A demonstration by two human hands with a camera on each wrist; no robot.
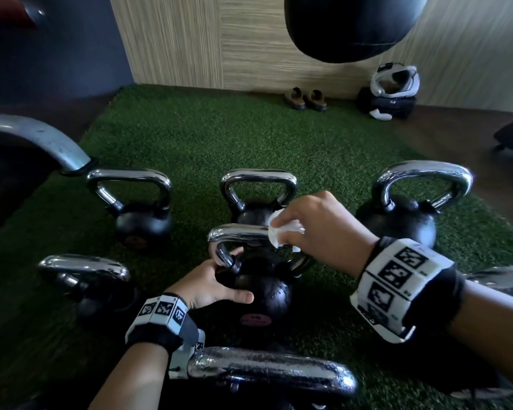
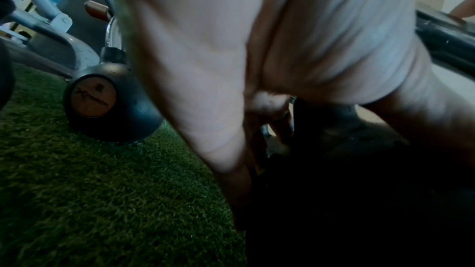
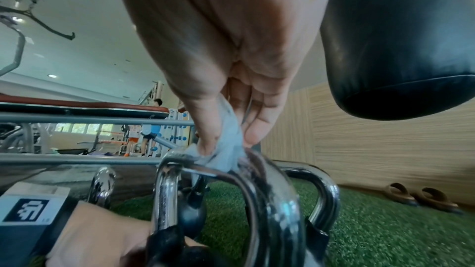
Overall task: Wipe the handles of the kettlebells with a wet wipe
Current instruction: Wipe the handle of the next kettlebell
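Note:
Several black kettlebells with chrome handles stand on green turf (image 1: pixel 208 137). My right hand (image 1: pixel 317 229) pinches a crumpled white wet wipe (image 1: pixel 280 232) and presses it on the right end of the chrome handle (image 1: pixel 237 233) of the middle kettlebell (image 1: pixel 267 294). In the right wrist view the wipe (image 3: pixel 226 139) sits between thumb and fingers on top of that handle (image 3: pixel 257 180). My left hand (image 1: pixel 216 284) grips the kettlebell's black body at the left base of the handle, thumb across the front. The left wrist view is mostly filled by my blurred palm (image 2: pixel 218 58).
Other kettlebells stand at back left (image 1: pixel 142 220), back centre (image 1: pixel 258 187), back right (image 1: pixel 409 208), left (image 1: pixel 86 276) and nearest me (image 1: pixel 273 371). A black punching bag (image 1: pixel 350 25) hangs above. Sandals (image 1: pixel 305 99) and a bag (image 1: pixel 385 105) lie by the wall; a grey machine frame (image 1: pixel 36 137) is at left.

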